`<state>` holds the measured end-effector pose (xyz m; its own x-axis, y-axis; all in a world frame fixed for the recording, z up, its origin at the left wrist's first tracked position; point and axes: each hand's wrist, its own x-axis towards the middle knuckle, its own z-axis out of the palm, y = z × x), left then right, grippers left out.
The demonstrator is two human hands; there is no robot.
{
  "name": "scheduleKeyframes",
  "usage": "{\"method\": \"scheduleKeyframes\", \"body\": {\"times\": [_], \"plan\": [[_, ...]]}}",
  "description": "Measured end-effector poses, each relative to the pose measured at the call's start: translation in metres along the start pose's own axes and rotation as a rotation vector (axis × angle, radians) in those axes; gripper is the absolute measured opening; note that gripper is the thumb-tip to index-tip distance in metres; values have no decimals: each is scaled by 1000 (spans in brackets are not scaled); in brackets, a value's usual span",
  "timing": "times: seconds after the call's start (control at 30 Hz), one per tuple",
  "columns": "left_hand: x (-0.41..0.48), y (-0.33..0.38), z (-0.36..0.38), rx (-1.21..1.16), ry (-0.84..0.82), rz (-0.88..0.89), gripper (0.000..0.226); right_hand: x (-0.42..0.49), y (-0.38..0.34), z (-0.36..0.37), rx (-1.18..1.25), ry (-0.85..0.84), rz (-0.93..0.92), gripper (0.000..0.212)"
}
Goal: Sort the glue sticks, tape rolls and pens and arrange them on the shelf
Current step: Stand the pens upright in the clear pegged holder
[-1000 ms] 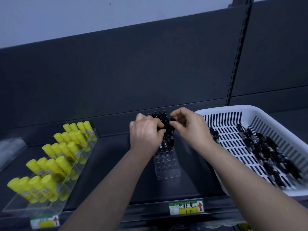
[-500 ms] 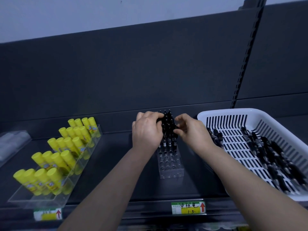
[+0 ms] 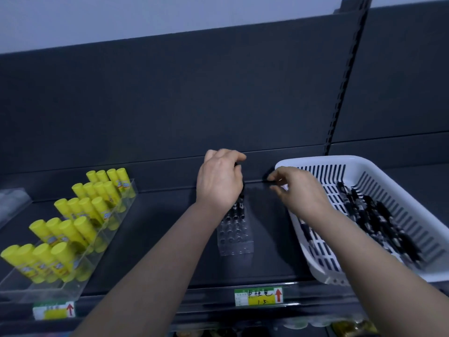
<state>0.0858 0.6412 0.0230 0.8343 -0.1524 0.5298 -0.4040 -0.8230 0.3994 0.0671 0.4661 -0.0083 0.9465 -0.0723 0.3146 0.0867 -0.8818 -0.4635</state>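
Smooth yellow cylindrical glue sticks [image 3: 80,215] stand in a clear tray [image 3: 48,291] on the shelf [image 3: 158,239]. The left hand [image 3: 220,183] has its grip curled round black pens [image 3: 240,205] in a clear drilled holder [image 3: 234,242], hiding their tops. The right hand [image 3: 298,193] has its grip pinched on a blurred dark object [image 3: 269,179] beside the white slotted basket [image 3: 340,158].

Shelf [image 3: 170,239]: dark flat deck, dark back panel behind.

Well to the left of the left hand [image 3: 220,183]: clear tray [image 3: 60,291] on the deck, with yellow glue sticks [image 3: 73,229] standing upright in rows. Farther left, at the frame edge: a second clear container [image 3: 12,203], contents not legible.

Directly beneath the left hand: clear pen holder [image 3: 237,242], black pens [image 3: 239,205] in the back holes.

Beneath and to the right of the right hand [image 3: 298,190]: white slotted basket [image 3: 413,210], more black pens lying loose inside.

Front lip: price label [image 3: 258,296] with red arrow between the forearms; a similar second label [image 3: 53,310] below the tray.
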Motion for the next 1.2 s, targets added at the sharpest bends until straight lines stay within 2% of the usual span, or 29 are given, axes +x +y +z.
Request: {"method": "scheduleKeyframes", "body": {"times": [0.2,0.33,0.43,0.57,0.73,0.93,1.1,1.2], "plan": [[2,59,44,7,-152,122,28,-23,68,-50,-224,4,101,20],[6,97,80,124,-409,113,26,-38,108,-67,-260,-48,165,23],[13,117,106,235,-575,59,14,-47,127,-76,-250,-86,184,24],[23,130,138,290,-613,-8,32,-53,145,-87,-222,-95,182,23],[27,136,167,331,-700,-94,18,-53,166,-99,-179,-78,190,21],[26,141,177,248,-684,-134,14,-53,178,-102,-185,-94,188,22],[30,149,177,47,-816,-264,54,-46,178,-99,-161,-121,193,20],[29,151,172,-109,-746,-320,64,-40,177,-97,-142,-167,205,21]]}}
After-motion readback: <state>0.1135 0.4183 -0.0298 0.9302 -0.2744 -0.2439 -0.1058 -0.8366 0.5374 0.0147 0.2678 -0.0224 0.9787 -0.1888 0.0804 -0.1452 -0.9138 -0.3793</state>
